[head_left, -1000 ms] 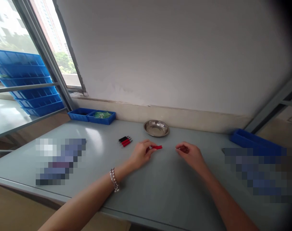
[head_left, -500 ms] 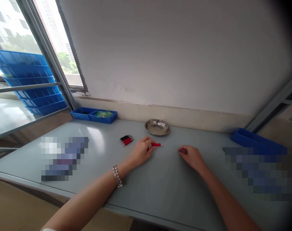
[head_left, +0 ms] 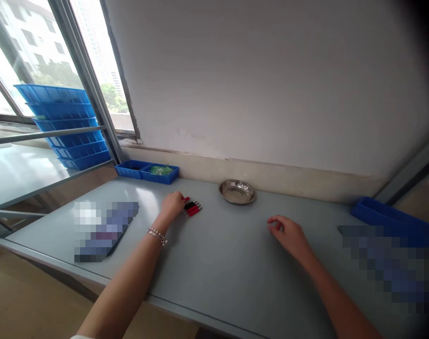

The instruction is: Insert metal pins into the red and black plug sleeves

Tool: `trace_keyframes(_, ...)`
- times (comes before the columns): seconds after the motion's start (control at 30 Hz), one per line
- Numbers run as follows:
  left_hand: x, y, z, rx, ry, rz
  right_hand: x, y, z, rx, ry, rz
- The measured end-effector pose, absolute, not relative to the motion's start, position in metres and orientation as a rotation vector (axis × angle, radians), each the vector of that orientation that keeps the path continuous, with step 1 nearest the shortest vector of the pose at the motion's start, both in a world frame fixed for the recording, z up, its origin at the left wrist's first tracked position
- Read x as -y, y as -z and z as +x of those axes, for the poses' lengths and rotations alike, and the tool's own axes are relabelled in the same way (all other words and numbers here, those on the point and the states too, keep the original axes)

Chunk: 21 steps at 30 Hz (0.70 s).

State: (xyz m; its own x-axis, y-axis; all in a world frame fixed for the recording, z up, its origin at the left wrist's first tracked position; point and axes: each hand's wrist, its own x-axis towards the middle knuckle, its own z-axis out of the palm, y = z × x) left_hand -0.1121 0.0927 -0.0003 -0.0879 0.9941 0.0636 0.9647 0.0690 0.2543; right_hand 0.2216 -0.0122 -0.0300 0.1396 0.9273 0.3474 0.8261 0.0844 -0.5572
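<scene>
One steel dish [head_left: 237, 191]: the landmark, round and shallow, lying on the far edge of the bench [head_left: 235, 278] against the wall.
Left hand [head_left: 172, 206]: left of the dish and nearer the viewer, its fingers curled and pressed together, pinching a red plug [head_left: 187, 199] whose end showed just past the fingertips.
Bracelet: a beaded silver bracelet [head_left: 157, 236] circled the left wrist, left of the dish and nearer the viewer.
Plug row: a black plug and two red plugs [head_left: 192, 208] lay side by side left of the dish, just beside the left hand, their metal tips pointing toward the dish.
Right hand [head_left: 289, 234]: right of the dish and nearer the viewer, low over the bench with its fingers loosely curled; whether it held anything, I could not tell.
Two small blue trays [head_left: 147, 172]: far left of the dish, against the wall, side by side; the one nearer the dish held something green, too small to identify.
Blue tray stack [head_left: 75, 127]: well left of the dish, beyond the bench, by the window [head_left: 101, 61].
Blue tray [head_left: 387, 215]: well right of the dish, on the bench.
Two pixelated patches [head_left: 106, 230]: one left of the dish, the other right of it; their contents were hidden.
</scene>
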Motion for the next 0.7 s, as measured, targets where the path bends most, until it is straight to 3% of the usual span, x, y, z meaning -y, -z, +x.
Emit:
trace_keyframes(0.27,-0.085,-0.01,-0.104,-2.105,-0.358,2.176,0.015,0.028,0.219,1.677,-0.167,-1.723)
trace_keyframes(0.43,-0.075,-0.022,-0.096,-1.92,-0.188,2.285,0.018,0.021,0.214,1.659,-0.198,-1.715)
trace_keyframes(0.7,-0.068,-0.021,-0.09,-2.001,-0.005,2.28,0.02,0.016,0.208,1.657,-0.206,-1.688)
